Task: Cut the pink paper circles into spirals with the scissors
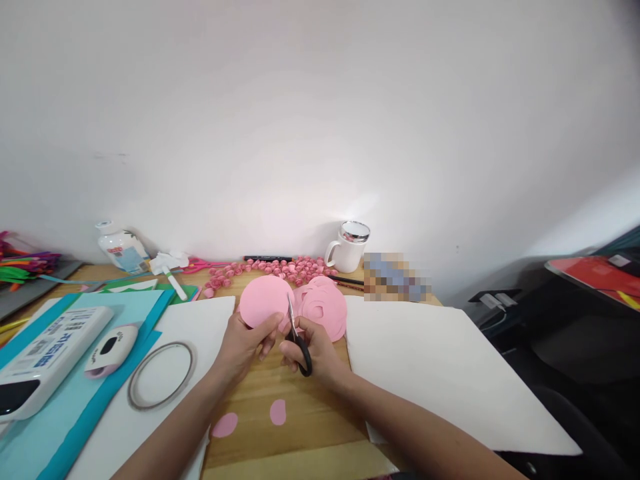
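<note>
My left hand (pixel 250 340) pinches the lower edge of a round pink paper disc (pixel 263 299), held up over the table. In my right hand (pixel 314 343) is a pair of scissors (pixel 303 353) with black handles, fingers wrapped round the grips. Its metal blades point up at the right edge of the disc; I cannot tell how far they have cut in. Just behind my right hand lies a pile of pink paper spirals and circles (pixel 325 303). Two small pink paper pieces (pixel 278 412) rest on the wood nearer to me.
Rolled pink paper roses (pixel 300 269) line the wall beside a white mug (pixel 350 247). White sheets (pixel 450 373) flank the wooden table (pixel 260 387). At left are a tape roll (pixel 135 383), a white box (pixel 55 360), blue paper (pixel 150 313) and a bottle (pixel 123 248).
</note>
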Motion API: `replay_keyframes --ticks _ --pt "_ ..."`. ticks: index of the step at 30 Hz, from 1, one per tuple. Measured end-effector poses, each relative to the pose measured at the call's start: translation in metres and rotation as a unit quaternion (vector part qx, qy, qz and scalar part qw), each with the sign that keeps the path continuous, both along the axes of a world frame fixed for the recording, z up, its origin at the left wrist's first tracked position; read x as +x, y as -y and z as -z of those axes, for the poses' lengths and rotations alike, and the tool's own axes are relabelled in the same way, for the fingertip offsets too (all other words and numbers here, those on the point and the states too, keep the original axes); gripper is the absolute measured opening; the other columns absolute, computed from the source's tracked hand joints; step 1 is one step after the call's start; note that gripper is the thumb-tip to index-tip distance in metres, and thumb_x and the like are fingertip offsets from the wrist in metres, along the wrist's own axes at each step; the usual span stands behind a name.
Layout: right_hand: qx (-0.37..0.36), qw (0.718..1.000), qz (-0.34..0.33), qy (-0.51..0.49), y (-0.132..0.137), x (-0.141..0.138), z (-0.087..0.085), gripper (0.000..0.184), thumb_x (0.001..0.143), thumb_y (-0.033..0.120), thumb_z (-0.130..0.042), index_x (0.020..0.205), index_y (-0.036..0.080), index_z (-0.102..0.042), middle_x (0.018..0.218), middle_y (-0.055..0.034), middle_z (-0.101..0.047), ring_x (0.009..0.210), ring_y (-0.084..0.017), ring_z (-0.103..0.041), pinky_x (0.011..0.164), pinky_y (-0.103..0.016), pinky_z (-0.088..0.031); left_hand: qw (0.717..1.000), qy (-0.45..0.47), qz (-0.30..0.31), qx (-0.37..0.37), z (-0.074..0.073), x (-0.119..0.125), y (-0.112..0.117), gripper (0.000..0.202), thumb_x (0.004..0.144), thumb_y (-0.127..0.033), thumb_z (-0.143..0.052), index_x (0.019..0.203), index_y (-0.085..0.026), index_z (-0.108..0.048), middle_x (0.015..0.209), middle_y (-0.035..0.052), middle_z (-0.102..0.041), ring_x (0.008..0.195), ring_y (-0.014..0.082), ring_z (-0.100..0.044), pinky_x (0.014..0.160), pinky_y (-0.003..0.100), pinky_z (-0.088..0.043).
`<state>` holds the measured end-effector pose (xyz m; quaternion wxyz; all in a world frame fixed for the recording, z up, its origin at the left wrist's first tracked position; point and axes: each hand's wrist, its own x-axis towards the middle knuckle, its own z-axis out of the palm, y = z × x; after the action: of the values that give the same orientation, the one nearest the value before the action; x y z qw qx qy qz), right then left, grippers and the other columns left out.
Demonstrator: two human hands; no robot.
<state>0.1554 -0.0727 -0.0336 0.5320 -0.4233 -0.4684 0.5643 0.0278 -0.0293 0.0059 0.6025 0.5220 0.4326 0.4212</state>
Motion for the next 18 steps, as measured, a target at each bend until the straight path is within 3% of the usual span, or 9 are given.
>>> replay_keyframes --ticks 4,8,11,18 --pt "0.006 1.0 -0.021 -0.007 -0.0017 0.0017 0.0016 0.038 0.063 0.043 -0.075 0.079 0.019 -0.05 0.05 0.0078 -0.051 0.041 -0.008 -0.044 0.041 -0.019 -0.032 1.0 -0.02 -0.02 0.005 -0.002 0.0006 0.0024 0.031 0.063 -0.032 -0.07 0.053 -0.018 -0.044 0.034 -0.0074 -0.042 0.031 0.0047 -0.033 0.034 0.017 -0.024" --pt "0.034 0.999 -0.014 -0.025 -0.004 0.0035 -0.0023 0.048 0.053 0.045 -0.081 0.078 0.02 -0.048 0.059 0.0062 -0.05 0.051 -0.009 -0.043 0.046 -0.02 -0.033 0.999 -0.036 0.008 0.017 -0.0006 -0.0006 0.0016 0.029 0.062 -0.031 -0.071 0.053 -0.017 -0.047 0.034 -0.0068 -0.042 0.032 0.0052 -0.033 0.033 0.017 -0.022" --pt "0.049 0.998 -0.013 -0.031 -0.0044 0.0039 -0.0055 0.049 0.054 0.047 -0.08 0.077 0.02 -0.046 0.06 0.005 -0.05 0.055 -0.01 -0.043 0.05 -0.021 -0.034 0.998 -0.042 0.025 0.026 0.0018 -0.0016 0.0003 0.029 0.063 -0.033 -0.07 0.052 -0.016 -0.048 0.034 -0.0064 -0.042 0.032 0.0054 -0.033 0.034 0.018 -0.022" --pt "0.042 0.999 -0.006 -0.013 -0.0041 0.0055 -0.0006 0.045 0.057 0.043 -0.079 0.081 0.019 -0.05 0.056 0.0073 -0.046 0.049 -0.007 -0.036 0.044 -0.019 -0.029 0.998 -0.042 0.033 0.036 0.0051 -0.0038 -0.0022 0.033 0.065 -0.034 -0.069 0.048 -0.016 -0.047 0.033 -0.0063 -0.04 0.033 0.0044 -0.03 0.036 0.019 -0.019"
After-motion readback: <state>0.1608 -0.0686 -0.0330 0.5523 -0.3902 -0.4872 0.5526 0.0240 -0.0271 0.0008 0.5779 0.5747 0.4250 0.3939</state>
